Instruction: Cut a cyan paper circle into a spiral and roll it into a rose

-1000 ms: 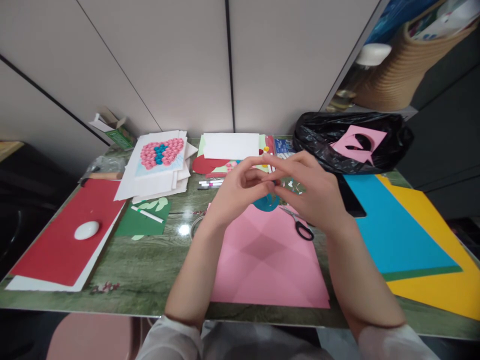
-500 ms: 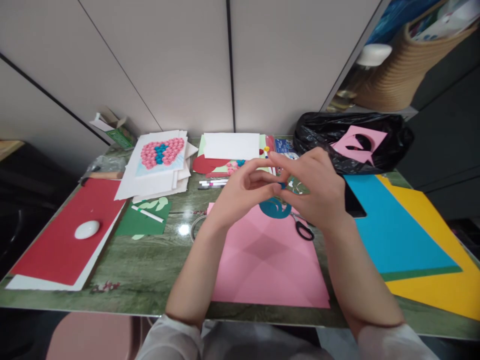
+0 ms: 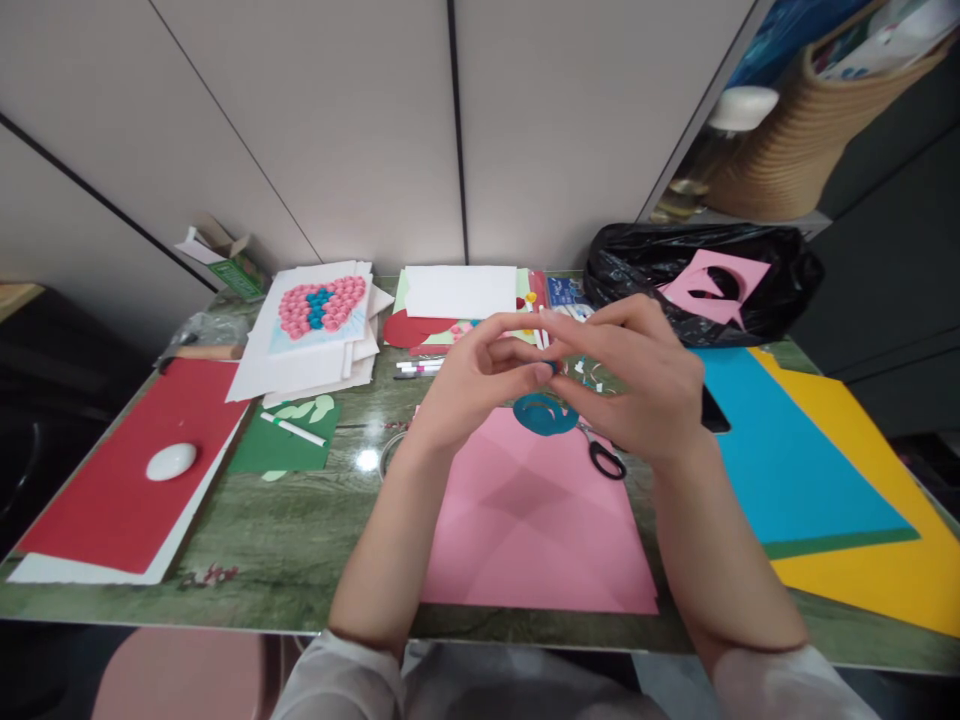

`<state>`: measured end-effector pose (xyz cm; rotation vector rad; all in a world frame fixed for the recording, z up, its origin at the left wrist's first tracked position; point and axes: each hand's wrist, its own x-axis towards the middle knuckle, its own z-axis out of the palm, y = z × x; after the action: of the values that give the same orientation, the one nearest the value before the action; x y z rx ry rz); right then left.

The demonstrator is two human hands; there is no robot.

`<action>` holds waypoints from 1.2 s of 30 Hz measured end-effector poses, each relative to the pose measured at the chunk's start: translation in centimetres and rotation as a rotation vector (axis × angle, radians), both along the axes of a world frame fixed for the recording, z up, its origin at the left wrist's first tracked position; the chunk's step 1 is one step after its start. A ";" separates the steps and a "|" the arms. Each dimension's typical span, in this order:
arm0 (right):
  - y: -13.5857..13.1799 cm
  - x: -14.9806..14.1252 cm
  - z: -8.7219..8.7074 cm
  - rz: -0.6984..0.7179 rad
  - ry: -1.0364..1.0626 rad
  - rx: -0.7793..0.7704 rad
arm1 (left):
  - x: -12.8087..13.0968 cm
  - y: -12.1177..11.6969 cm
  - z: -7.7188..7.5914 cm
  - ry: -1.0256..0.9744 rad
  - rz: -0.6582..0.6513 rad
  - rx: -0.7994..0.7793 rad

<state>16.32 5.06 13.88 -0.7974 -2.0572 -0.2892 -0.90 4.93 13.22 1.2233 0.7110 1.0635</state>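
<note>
Above the pink paper (image 3: 547, 530), my left hand (image 3: 480, 380) and my right hand (image 3: 641, 390) meet at the fingertips. Both are closed around a small blue paper roll (image 3: 553, 367), mostly covered by the fingers. Just below it is a curled blue paper spiral (image 3: 544, 415); I cannot tell whether it hangs free or touches the sheets. Black-handled scissors (image 3: 606, 460) lie at the right edge of the pink paper, partly behind my right hand. A ring-shaped item (image 3: 388, 455) shows beside my left forearm.
Left are red paper (image 3: 127, 500) with a white oval object (image 3: 171, 462), green paper (image 3: 247, 450), and white sheets bearing a pink-and-blue rosette heart (image 3: 322, 305). Blue paper (image 3: 795, 460) and yellow paper (image 3: 892, 500) lie right, below a black plastic bag (image 3: 630, 270).
My hands have shifted slightly left, the fingertips still together on the blue roll. The blue spiral below has moved a little and shows more of its round shape.
</note>
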 end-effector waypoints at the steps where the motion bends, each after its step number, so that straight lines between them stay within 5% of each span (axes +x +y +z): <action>1: 0.0 0.0 0.0 0.000 0.002 0.009 | 0.0 0.0 0.0 -0.004 -0.002 -0.004; 7: -0.1 0.2 0.3 0.027 -0.016 -0.026 | -0.3 0.2 -0.1 -0.017 -0.027 -0.023; 17: -0.3 0.3 0.7 0.114 -0.058 -0.356 | -0.4 0.1 0.3 0.097 0.037 -0.001; 24: -0.2 -0.2 0.2 0.008 0.087 -0.209 | 0.4 -0.2 0.1 0.017 0.108 0.034; 36: -0.1 -0.6 0.1 -0.005 0.088 -0.108 | 1.3 -0.5 -0.1 -0.067 0.025 0.004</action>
<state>15.68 4.95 13.97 -0.8649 -2.0017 -0.1443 0.38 4.40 13.12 1.1794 0.6745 1.1222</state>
